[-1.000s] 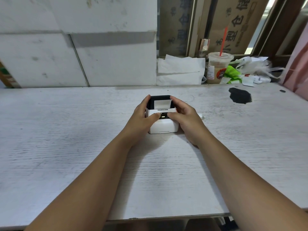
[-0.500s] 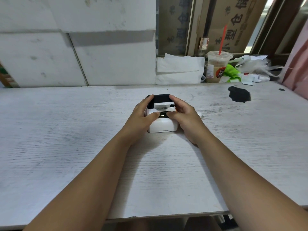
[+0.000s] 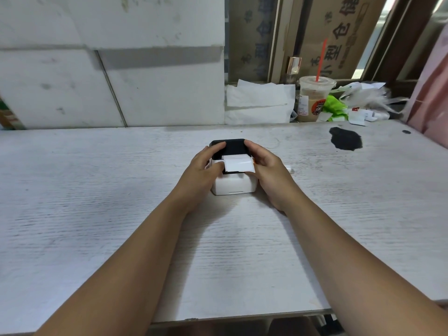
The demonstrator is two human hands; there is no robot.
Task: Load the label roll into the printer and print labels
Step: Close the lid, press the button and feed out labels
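A small white label printer (image 3: 233, 186) with a black lid (image 3: 234, 146) stands in the middle of the white table (image 3: 97, 190). A white strip of label paper (image 3: 238, 164) curls out of its top toward me. My left hand (image 3: 202, 169) grips the printer's left side, thumb touching the paper's left edge. My right hand (image 3: 269, 170) holds the right side, fingers on the lid and thumb by the paper's right edge. The roll inside is hidden.
At the back right stand a plastic drink cup (image 3: 314, 99) with a red straw, folded white paper (image 3: 259, 103), green and white wrappers (image 3: 349, 105). A black stain (image 3: 345, 141) marks the table. Cardboard (image 3: 327, 35) leans behind; white wall panels (image 3: 121, 69) rise at back left.
The lid went down over the white paper that showed in its opening, and a strip of label paper has come out of the top toward me. Both hands stay on the printer.
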